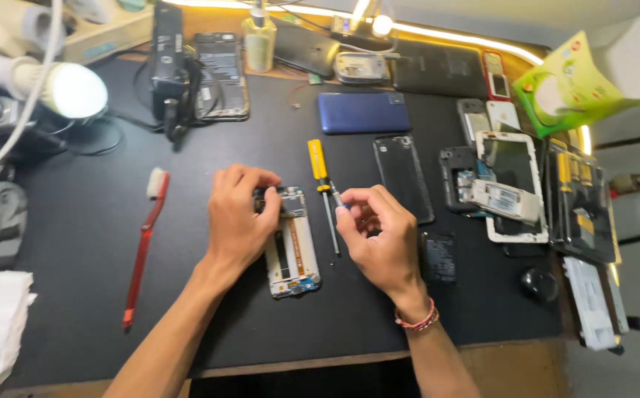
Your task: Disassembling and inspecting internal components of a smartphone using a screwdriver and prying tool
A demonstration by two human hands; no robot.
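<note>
On the black desk [84, 243], two bare hands work at an opened phone.

Nearest, the left hand [237, 221] presses down on the top of the stripped phone frame [292, 250], back cover already off, board still in place. The right hand [379, 239] pinches something small at its fingertips [343, 208], too tiny to name, grip closed narrow. Just between lies a yellow-handled screwdriver [323, 188]; farther back, a blue phone [363, 112].
</note>
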